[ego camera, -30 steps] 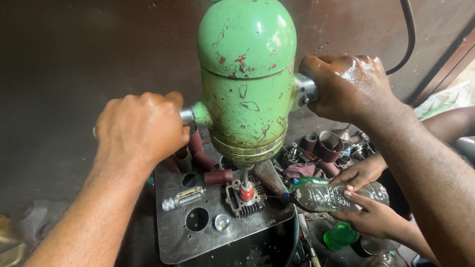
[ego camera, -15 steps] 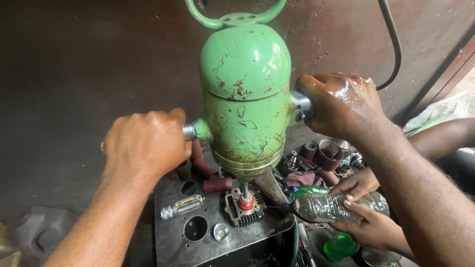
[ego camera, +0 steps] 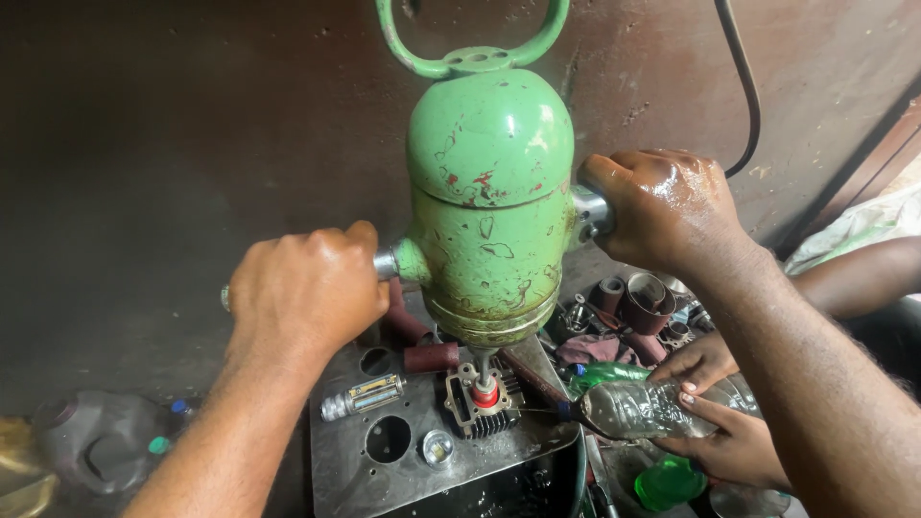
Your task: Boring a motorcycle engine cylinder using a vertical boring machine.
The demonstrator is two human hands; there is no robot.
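My left hand (ego camera: pixel 305 293) is clamped on the left handle of the green drill (ego camera: pixel 489 206), which stands upright between my hands; my right hand (ego camera: pixel 672 209) grips the right handle. Its bit meets the finned engine part (ego camera: pixel 480 403) on the steel plate (ego camera: pixel 384 480). Since a second ago, the drill sits lower in view, its top loop now showing.
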